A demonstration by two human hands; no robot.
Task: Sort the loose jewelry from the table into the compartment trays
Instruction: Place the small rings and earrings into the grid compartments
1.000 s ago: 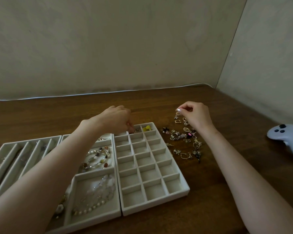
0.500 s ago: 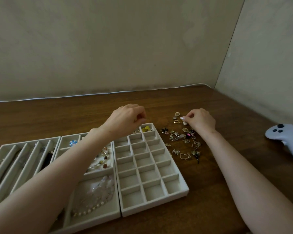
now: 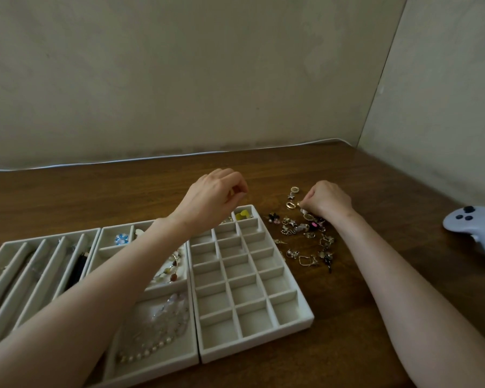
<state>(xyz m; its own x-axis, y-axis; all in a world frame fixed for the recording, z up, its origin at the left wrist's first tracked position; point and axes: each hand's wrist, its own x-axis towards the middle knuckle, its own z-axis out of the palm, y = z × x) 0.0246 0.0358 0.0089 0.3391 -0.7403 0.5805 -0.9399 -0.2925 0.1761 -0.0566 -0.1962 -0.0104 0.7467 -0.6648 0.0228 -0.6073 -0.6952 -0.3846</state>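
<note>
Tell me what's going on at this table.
A person is sorting jewelry. Their right hand is down on the loose jewelry pile on the table, and appears to pinch a small piece at the pile's far edge. Their left hand hovers, fingers curled, over the far end of the grid tray, whose compartments are mostly empty. Whether that hand holds anything is unclear.

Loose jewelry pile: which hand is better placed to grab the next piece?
Right, likely. The right hand has its fingertips at the loose jewelry, while the left hand hangs curled above the grid tray, beside the pile.
</note>
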